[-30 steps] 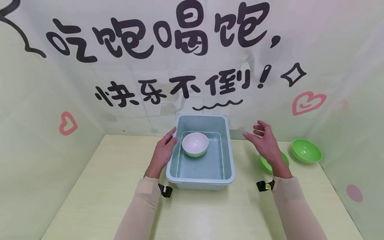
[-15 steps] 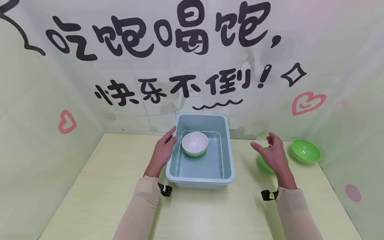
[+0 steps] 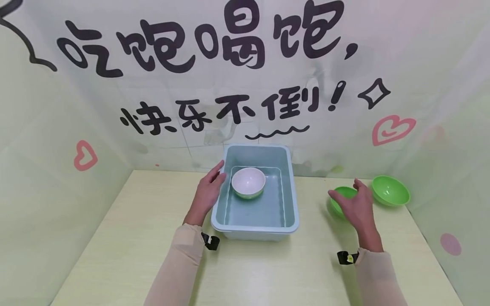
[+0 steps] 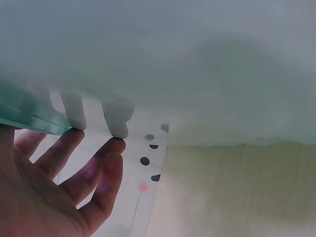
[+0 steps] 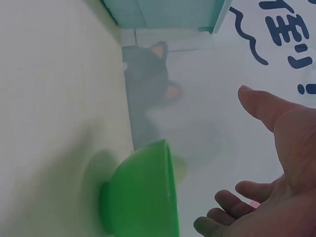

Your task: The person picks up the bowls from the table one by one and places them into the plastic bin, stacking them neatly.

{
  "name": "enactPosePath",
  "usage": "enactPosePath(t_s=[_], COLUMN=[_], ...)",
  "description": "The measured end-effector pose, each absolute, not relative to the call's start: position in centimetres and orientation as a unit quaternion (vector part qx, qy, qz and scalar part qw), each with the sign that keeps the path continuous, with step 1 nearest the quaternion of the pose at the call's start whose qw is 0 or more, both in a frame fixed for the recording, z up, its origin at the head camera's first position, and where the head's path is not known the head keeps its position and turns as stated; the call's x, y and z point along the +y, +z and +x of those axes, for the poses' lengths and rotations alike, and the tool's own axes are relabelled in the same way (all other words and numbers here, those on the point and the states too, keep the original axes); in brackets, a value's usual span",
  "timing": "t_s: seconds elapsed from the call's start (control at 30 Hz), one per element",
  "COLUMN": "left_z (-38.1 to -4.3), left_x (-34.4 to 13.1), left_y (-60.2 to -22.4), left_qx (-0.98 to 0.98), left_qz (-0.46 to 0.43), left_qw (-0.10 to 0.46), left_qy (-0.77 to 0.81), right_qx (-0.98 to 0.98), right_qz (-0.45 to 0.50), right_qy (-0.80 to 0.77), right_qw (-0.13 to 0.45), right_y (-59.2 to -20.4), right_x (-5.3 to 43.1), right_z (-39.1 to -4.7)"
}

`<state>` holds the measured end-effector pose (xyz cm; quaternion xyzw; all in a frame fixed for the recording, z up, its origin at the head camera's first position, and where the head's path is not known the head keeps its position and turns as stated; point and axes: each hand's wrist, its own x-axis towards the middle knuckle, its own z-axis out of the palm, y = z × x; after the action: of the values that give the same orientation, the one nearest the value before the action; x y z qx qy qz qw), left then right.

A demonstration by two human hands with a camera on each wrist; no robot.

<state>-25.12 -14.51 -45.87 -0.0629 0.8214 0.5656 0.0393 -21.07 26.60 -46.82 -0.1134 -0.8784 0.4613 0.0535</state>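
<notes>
In the head view a light blue plastic basin (image 3: pixel 252 230) stands on the table with a bowl (image 3: pixel 249 182), white inside and green outside, in its left part. My left hand (image 3: pixel 206 193) is at the basin's left side, thumb at the rim; the left wrist view shows fingertips (image 4: pixel 117 144) against its outer wall. My right hand (image 3: pixel 360 208) hovers with spread fingers over a green bowl (image 3: pixel 338 207), partly covering it. From the right wrist, that green bowl (image 5: pixel 143 192) sits upright below the hand, apart from the thumb (image 5: pixel 261 106), with nothing held.
Another green bowl (image 3: pixel 390 191) sits at the back right corner of the table, near the wall. The pale wooden table (image 3: pixel 252 272) is bordered by printed curtain walls (image 3: pixel 183 161) at the back and both sides. Black cameras are strapped to both wrists.
My right hand has moved right and down toward the nearer green bowl, away from the basin. The left hand stays at the basin's side, and the bowls have not moved.
</notes>
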Motion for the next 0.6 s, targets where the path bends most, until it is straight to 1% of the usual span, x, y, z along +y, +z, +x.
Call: enactPosePath(t_s=[0.23, 0.47, 0.6], left_z=[-25.0, -25.1, -25.1], left_x=[-14.5, -14.4, -14.4], left_y=[-45.7, -45.8, -45.8], left_qx=[0.822, 0.821, 0.823], left_qz=[-0.063, -0.058, -0.059], left_qw=[0.043, 0.038, 0.038], left_qy=[0.564, 0.567, 0.563], right_qx=[-0.892, -0.902, -0.903], right_qz=[-0.136, -0.158, -0.163], right_qy=[0.426, 0.397, 0.392], right_qw=[0.071, 0.06, 0.066], right_y=[-48.0, -48.9, -49.2], right_x=[27.3, 27.4, 27.5], right_z=[-20.6, -20.2, -20.0])
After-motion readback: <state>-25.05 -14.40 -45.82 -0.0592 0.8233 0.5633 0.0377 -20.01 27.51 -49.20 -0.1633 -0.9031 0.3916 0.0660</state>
